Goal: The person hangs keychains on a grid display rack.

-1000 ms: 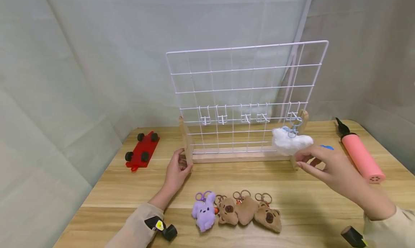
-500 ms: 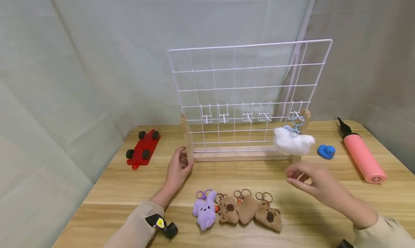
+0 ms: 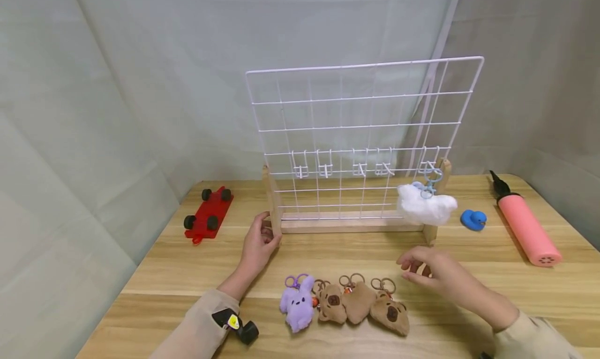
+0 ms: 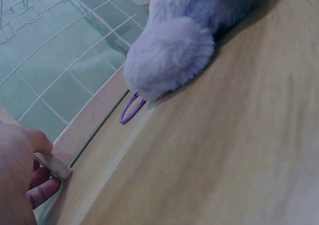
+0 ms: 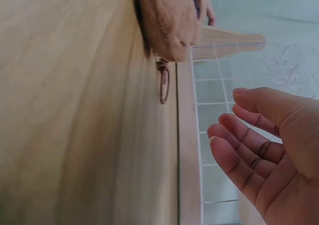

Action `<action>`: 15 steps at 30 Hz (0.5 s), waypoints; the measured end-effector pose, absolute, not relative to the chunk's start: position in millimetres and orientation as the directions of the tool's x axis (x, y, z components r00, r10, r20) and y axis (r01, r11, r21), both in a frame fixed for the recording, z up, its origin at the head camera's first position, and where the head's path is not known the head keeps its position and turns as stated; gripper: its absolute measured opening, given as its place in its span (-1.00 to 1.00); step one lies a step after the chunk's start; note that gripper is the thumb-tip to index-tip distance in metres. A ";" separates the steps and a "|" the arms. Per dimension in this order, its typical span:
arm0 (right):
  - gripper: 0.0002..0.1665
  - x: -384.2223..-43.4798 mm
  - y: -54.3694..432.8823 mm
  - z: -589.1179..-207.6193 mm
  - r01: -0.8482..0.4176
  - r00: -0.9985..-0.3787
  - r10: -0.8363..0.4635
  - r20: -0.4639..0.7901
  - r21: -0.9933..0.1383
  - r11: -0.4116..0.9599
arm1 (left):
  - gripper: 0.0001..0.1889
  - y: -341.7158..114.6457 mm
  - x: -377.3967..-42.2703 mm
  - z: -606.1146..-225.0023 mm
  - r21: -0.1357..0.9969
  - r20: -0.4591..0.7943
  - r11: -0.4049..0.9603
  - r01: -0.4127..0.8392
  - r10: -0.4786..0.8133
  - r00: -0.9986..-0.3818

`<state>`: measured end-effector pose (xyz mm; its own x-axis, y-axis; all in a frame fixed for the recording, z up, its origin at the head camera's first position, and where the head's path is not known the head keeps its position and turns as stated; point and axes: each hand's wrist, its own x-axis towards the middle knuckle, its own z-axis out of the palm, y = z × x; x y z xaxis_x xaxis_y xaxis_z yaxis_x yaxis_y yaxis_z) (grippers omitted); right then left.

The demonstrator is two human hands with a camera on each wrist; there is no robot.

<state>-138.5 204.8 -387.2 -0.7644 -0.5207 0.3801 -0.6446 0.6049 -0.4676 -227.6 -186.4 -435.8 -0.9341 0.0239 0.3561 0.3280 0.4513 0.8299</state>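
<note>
A white wire grid rack [image 3: 347, 225] stands on a wooden base. My left hand [image 3: 255, 247] grips its left wooden foot [image 3: 273, 202], thumb in front, as the left wrist view also shows. From the rightmost hook, a white plush keychain [image 3: 425, 207] hangs by a light blue ring. My right hand [image 3: 436, 269] holds nothing; its fingers are loosely bent above the table, right of the brown plush keychains. In front of the rack lie a purple plush keychain [image 3: 298, 308], a brown bear keychain [image 3: 332, 306], a face-down brown keychain [image 3: 359, 302] and another bear keychain [image 3: 390, 315].
Several white hooks [image 3: 360, 170] line the grid's middle. At left lies a red toy car chassis [image 3: 208, 213] with black wheels. On the right are a blue rubber duck [image 3: 474, 220] and a pink hand pump [image 3: 527, 228] with a black nozzle.
My right hand has moved away from the hanging white plush, down and left toward the brown keychains, uncovering the blue duck. My left hand keeps its grip on the rack's foot.
</note>
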 end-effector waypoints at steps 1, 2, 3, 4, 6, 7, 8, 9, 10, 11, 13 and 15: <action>-0.81 -139.0 204.5 -388.2 -0.647 -0.763 -0.524 0.379 -0.468 0.602 | -0.36 -186.3 -227.7 -435.7 0.829 0.359 0.452 0.330 0.024 -0.933; -0.80 -139.4 204.2 -389.4 -0.649 -0.760 -0.528 0.379 -0.468 0.599 | -0.36 -186.3 -227.7 -435.4 0.829 0.360 0.451 0.331 0.023 -0.933; -0.80 -139.7 203.9 -390.7 -0.651 -0.759 -0.531 0.378 -0.472 0.594 | -0.36 -186.2 -227.8 -435.3 0.828 0.362 0.451 0.333 0.022 -0.932; -0.80 -140.0 203.5 -392.3 -0.653 -0.757 -0.533 0.378 -0.477 0.589 | -0.36 -186.2 -227.9 -435.2 0.829 0.362 0.449 0.333 0.021 -0.932; -0.80 -140.7 202.9 -395.3 -0.659 -0.750 -0.548 0.370 -0.488 0.573 | -0.37 -186.1 -227.9 -434.9 0.830 0.362 0.447 0.333 0.021 -0.932; -0.80 -140.9 202.5 -396.9 -0.659 -0.749 -0.553 0.365 -0.494 0.567 | -0.37 -186.0 -227.8 -434.9 0.831 0.362 0.446 0.333 0.021 -0.932; -0.80 -141.2 202.0 -398.5 -0.660 -0.747 -0.559 0.361 -0.499 0.561 | -0.37 -186.0 -227.7 -434.8 0.831 0.362 0.446 0.333 0.022 -0.932; -0.80 -141.6 201.5 -400.1 -0.663 -0.743 -0.566 0.357 -0.504 0.553 | -0.37 -185.9 -227.5 -434.7 0.832 0.361 0.445 0.332 0.021 -0.932; -0.79 -142.1 201.1 -401.5 -0.668 -0.738 -0.574 0.355 -0.505 0.547 | -0.37 -185.9 -227.4 -434.7 0.831 0.361 0.446 0.332 0.022 -0.932; -0.79 -142.4 200.6 -402.4 -0.670 -0.735 -0.581 0.350 -0.508 0.541 | -0.37 -185.8 -227.3 -434.8 0.829 0.362 0.449 0.333 0.022 -0.932; -0.78 -142.9 199.2 -404.0 -0.668 -0.734 -0.591 0.336 -0.516 0.536 | -0.37 -185.8 -227.3 -435.1 0.824 0.368 0.455 0.338 0.026 -0.930; -0.77 -143.4 197.9 -405.1 -0.656 -0.741 -0.595 0.311 -0.525 0.542 | -0.37 -185.6 -227.0 -435.2 0.822 0.368 0.458 0.339 0.026 -0.929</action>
